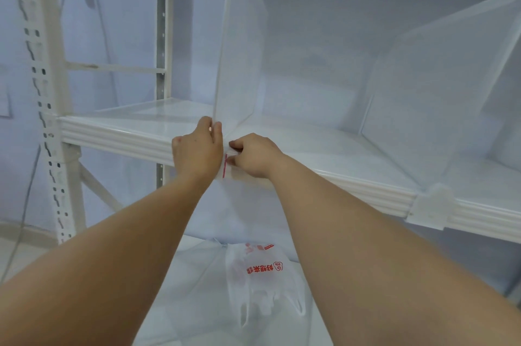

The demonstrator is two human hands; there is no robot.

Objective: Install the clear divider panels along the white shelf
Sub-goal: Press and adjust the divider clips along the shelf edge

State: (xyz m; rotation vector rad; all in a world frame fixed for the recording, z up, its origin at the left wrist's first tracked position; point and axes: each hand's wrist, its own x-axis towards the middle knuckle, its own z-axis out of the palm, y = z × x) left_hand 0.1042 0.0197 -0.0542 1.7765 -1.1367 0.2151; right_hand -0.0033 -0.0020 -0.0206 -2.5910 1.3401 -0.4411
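An upright clear divider panel [239, 57] is gripped at its lower front corner by the left hand [197, 151]; beside it, a red-striped film tab [227, 165] is pinched by the right hand [255, 155] at the white shelf [118, 134] edge.

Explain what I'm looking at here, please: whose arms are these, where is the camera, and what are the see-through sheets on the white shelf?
There is no machine here. The single picture comes from a camera worn on a person's head, looking forward and down, so the two bare arms reaching in from the bottom are the wearer's own.

The white shelf is part of a metal rack. Standing on it is a clear divider panel, upright, running from front to back. The left hand steadies its lower front corner at the shelf's front edge. The right hand pinches a small clear piece with a red strip right beside that corner; what it is exactly I cannot tell.

Farther right, a second clear panel already stands, with a clear clip over the shelf's front edge. Below lies a plastic bag with red print.
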